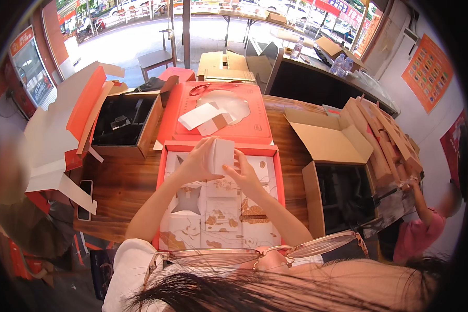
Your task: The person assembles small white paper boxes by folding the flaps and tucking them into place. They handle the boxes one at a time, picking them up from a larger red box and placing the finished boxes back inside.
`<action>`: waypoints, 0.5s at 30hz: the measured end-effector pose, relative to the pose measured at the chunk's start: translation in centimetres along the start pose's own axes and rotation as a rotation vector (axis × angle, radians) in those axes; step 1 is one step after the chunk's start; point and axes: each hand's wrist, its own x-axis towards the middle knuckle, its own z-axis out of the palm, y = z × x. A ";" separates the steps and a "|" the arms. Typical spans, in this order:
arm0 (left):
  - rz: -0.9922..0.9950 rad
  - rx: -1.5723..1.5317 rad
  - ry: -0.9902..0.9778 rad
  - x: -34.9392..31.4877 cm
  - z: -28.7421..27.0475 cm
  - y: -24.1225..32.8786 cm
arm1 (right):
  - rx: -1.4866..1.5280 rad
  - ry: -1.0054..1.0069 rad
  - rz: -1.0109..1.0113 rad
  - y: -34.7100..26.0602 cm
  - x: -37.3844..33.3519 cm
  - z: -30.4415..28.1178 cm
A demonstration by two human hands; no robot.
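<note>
Both my hands hold a small white box [222,157] upright over an open red gift box [282,213]. The fingers of my left hand [196,158] wrap its left side, while my right hand [244,170] grips it from the right. Inside the gift box lie several white boxes [222,216] with gold-brown drawings, set close together. Toward its left side a grey, star-like recess [186,202] shows between them. Behind it lies a red lid [174,117] with a pale cloud-shaped panel, bearing a white carton [199,115] and a second small carton [215,125].
An open cardboard box [153,117] with black contents stands left, beside a white-and-red carton [57,119]. A phone [85,200] lies at the table's left edge. Right stands another open cardboard box [311,200]. Beyond it, a person in pink [416,231] reaches toward stacked cartons [382,138].
</note>
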 end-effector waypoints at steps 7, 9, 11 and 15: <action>0.087 0.150 0.072 -0.3 0.1 0.6 | -0.067 0.005 -0.014 -0.4 -0.6 0.4; 0.102 0.219 0.091 -0.5 0.2 0.7 | -0.118 0.014 -0.035 -0.4 -0.6 0.5; 0.165 0.248 0.081 -0.3 0.1 0.5 | -0.187 0.028 -0.049 -0.7 -0.6 0.5; 0.219 0.300 0.056 -0.2 0.3 0.6 | -0.261 0.076 -0.012 -1.1 -0.9 0.6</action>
